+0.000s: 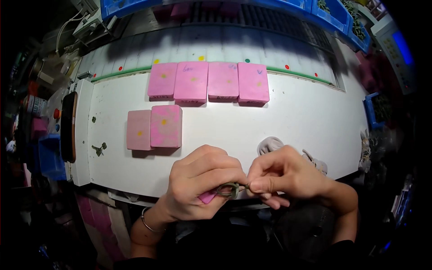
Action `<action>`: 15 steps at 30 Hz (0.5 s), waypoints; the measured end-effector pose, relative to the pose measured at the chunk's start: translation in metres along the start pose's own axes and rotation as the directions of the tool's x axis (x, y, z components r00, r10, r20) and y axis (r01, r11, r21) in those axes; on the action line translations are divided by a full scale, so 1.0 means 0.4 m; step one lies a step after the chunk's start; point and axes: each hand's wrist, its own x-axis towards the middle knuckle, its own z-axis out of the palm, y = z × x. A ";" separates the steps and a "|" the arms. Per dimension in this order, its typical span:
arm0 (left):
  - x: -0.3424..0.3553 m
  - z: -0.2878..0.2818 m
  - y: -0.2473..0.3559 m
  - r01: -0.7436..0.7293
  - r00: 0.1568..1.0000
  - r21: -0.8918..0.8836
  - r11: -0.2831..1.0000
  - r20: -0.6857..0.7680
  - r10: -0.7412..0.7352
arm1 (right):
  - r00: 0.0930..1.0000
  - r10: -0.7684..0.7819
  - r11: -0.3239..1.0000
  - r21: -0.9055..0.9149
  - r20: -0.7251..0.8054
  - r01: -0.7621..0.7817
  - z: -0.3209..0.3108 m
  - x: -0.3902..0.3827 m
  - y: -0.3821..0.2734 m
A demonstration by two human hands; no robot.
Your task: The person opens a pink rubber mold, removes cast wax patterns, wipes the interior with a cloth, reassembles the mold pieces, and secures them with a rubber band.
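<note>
Above the near edge of the white table, my left hand [202,180] is closed around a small olive-green looped piece [232,189] and a bit of pink material [207,196]. Most of the pink bit is hidden by the fingers. My right hand [288,173] meets it from the right, thumb and forefinger pinched at the tip of the green piece. Beyond my left hand lie two pink blocks [166,128] side by side, each with a yellow mark. Behind my right hand rests a coiled pale grey cloth-like thing [271,145], partly covered.
A row of several pink blocks [222,81] stands along the green strip at the back. Green scraps [99,149] lie on the table's left side. A dark flat device [69,127] edges the table there. Blue bins [333,18] with green pieces line the far right.
</note>
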 end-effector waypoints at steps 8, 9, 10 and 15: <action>0.012 -0.013 0.008 0.284 0.955 -0.139 0.949 -0.049 -0.293 | 0.830 -0.404 0.871 -0.438 -0.385 0.221 0.037 0.007 0.002; 0.007 -0.008 0.000 0.286 0.952 -0.149 0.947 -0.064 -0.298 | 0.789 -0.525 0.765 -0.583 -0.317 0.274 0.043 0.014 0.015; 0.013 -0.007 0.007 0.298 0.949 -0.127 0.946 -0.066 -0.308 | 0.797 -0.569 0.684 -0.655 -0.202 0.322 0.040 0.025 0.012; 0.032 -0.010 0.019 0.290 0.920 -0.117 0.950 -0.239 -0.311 | 0.956 -0.225 0.925 -0.349 -0.186 0.150 0.025 0.041 -0.076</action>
